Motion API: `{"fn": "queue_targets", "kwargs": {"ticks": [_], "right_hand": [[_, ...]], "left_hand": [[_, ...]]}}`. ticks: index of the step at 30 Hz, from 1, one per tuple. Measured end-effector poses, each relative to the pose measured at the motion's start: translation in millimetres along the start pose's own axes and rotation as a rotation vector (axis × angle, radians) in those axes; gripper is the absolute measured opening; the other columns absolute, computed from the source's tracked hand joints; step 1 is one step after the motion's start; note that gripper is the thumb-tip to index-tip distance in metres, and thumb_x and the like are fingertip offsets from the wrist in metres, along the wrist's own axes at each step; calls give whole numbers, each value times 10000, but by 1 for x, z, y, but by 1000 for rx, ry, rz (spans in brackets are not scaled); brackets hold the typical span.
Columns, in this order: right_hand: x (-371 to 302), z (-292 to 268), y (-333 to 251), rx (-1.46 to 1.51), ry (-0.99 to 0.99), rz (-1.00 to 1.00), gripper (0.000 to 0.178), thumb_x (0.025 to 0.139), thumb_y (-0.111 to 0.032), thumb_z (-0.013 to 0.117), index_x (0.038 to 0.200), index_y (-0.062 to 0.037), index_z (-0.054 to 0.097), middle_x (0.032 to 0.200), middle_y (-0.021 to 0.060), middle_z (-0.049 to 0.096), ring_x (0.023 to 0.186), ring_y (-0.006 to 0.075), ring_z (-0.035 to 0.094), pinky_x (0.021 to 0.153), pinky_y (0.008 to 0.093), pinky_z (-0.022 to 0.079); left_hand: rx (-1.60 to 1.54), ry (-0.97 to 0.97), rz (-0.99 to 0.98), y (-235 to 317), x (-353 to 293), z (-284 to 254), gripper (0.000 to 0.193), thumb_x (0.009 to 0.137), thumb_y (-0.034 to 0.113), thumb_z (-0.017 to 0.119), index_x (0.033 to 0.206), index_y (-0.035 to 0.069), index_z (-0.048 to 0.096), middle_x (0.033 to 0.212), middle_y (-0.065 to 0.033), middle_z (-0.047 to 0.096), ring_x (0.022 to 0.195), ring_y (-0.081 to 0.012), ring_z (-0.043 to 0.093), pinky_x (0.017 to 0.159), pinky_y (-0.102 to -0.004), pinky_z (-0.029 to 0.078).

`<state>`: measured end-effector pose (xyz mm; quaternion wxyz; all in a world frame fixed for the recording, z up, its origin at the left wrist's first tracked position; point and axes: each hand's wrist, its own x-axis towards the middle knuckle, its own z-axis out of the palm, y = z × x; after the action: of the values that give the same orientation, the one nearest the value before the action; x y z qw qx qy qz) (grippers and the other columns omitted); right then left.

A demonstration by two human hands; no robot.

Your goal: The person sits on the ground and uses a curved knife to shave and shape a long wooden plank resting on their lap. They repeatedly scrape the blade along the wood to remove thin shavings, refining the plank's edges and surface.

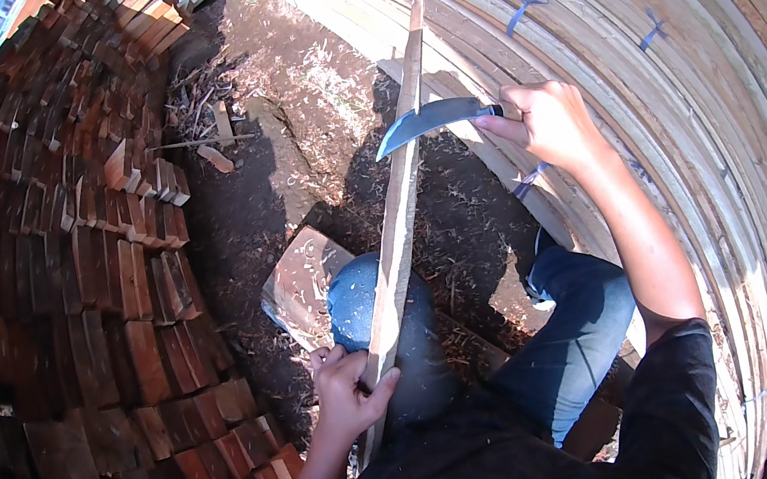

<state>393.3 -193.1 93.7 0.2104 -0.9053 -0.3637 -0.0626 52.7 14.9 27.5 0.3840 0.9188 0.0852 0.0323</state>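
Observation:
A long, narrow wooden strip slants from my lap up and away, its far end rising past the middle of the view. Near its lower end my left hand is closed around it, thumb on the near face. My right hand grips the handle of a knife with a broad curved blade. The blade lies across the upper part of the strip, its tip pointing left. Most of the knife's handle is hidden inside my fist. The strip passes over my jeans-clad knee.
Stacked reddish-brown wood blocks make a wall on the left. Long pale boards, some tied with blue strips, are piled on the right. Shavings lie on the dirt ground. A flat wooden piece lies beside my knee.

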Motion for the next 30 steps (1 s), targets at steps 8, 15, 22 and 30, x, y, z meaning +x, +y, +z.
{"fn": "queue_targets", "kwargs": {"ticks": [8,15,22,30], "right_hand": [[-32,-5,-28,-37,8,-162,488,808,-507,706,619,-76,578,471,97,536,483,306,595,470,397,476],[17,-17,17,109,166,347,502,899,-461,632,697,-1,620,535,196,569,514,358,599,529,421,491],[-15,-1,-21,66,19,29,472,843,-441,712,607,-56,575,451,118,507,426,288,562,462,373,453],[-13,1,-25,-35,133,-153,476,845,-471,689,622,-61,595,448,97,531,454,307,599,490,409,496]], "left_hand": [[-6,5,-12,8,0,-4,241,688,285,731,686,64,637,556,-58,465,609,-222,388,729,-363,272],[-25,17,7,6,1,1,229,681,273,732,696,60,647,564,-58,502,610,-220,388,731,-361,274],[15,33,8,3,3,-1,211,655,264,762,679,82,658,545,-45,497,575,-213,406,705,-362,272],[-25,20,-10,0,-2,-2,227,650,258,759,664,72,630,542,-48,475,593,-220,394,709,-374,265]]}}
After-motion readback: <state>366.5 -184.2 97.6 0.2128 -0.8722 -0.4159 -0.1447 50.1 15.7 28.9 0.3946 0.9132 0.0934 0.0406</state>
